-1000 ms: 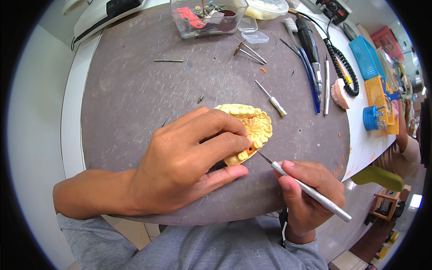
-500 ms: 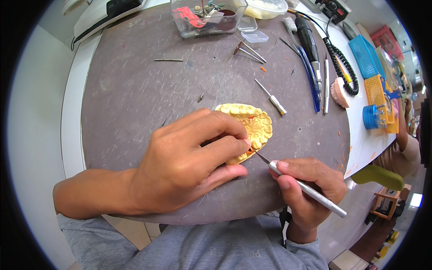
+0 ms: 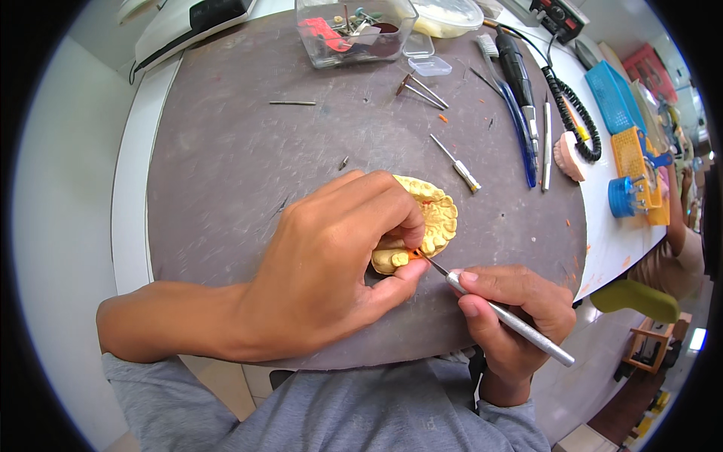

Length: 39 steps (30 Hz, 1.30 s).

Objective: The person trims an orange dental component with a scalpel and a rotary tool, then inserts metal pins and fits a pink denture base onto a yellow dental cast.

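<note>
- Steadying a yellow dental model [image 3: 439, 218] just right of centre in the head view, the left hand [image 3: 324, 264] is clamped around its left side, presumably to keep it from sliding on the grey-brown surface [image 3: 226, 151].
- The thumb and fingertips of that hand meet around one orange piece [image 3: 414, 255] at the model's lower edge, perhaps bracing it; whether they press on it or only on the model, I cannot tell.
- The right hand [image 3: 520, 309], lower right of the frame, is closed on one silver-handled knife [image 3: 520, 325] like a pen, likely for fine control, its tip at the orange piece.
- Counted in the upper right: one black handpiece [image 3: 516, 68], one blue brush [image 3: 520, 124], one second silver-handled tool [image 3: 547, 143] and one pink dental model [image 3: 570, 157], set aside probably to leave working room.
- Near the yellow model, upward in the frame, lie one slim metal tool [image 3: 455, 163] and one short metal bit [image 3: 343, 162]; one thin rod [image 3: 292, 102] lies upper left.
- At the top stand one clear box [image 3: 320, 54] of small parts, seemingly kept together there, and one round tub [image 3: 448, 29].
</note>
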Tool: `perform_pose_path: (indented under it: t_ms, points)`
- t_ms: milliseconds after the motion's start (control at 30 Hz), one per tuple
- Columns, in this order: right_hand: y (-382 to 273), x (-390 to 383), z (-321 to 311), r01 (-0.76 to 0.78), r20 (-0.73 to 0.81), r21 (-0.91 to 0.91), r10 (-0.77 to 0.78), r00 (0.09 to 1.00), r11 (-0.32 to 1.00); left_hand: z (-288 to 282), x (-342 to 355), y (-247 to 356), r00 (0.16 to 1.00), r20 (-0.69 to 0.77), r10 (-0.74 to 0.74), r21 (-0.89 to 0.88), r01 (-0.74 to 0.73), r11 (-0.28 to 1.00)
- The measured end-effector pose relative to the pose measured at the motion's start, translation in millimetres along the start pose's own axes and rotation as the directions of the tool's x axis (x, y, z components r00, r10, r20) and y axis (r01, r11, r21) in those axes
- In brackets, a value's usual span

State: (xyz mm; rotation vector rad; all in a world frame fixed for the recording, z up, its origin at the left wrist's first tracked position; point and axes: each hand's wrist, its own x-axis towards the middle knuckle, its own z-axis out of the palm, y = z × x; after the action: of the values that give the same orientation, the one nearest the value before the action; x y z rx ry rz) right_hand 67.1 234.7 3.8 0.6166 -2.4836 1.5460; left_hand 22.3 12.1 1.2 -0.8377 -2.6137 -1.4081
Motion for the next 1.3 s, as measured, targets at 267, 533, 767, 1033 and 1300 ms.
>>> perform_pose_path:
  t_ms: [267, 533, 767, 1033, 1300]
  points:
    - [1.9, -1.6, 7.2, 0.066, -0.052, -0.047, -0.068, 0.996, 0.997, 0.5, 0.1, -0.1, 1.000, 0.005, 0.029, 0.022, -0.030, 0.999]
    - [3.4, -0.9, 4.5, -0.032, -0.013, 0.077, 0.033, 0.999, 0.996, -0.8, 0.0, 1.1, 1.000, 0.020, 0.023, 0.028, -0.023, 0.999]
    - [4.0, 0.4, 2.9, 0.004, 0.007, 0.051, -0.005, 1.000, 0.999, -0.7, -4.5, 0.3, 0.999, -0.038, -0.015, -0.060, 0.013, 0.998]
    - [-0.8, -8.5, 0.4, 0.125, -0.142, 0.127, -0.107, 0.984, 0.984, -3.8, -6.4, 2.3, 1.000, -0.021, -0.015, -0.056, 0.014, 0.998]
    - [-7.4, 33.9, 0.9, 0.242, 0.122, -0.309, -0.214, 0.969, 0.920, -3.7, -6.1, 3.0, 0.998, -0.017, -0.055, -0.066, 0.053, 0.996]
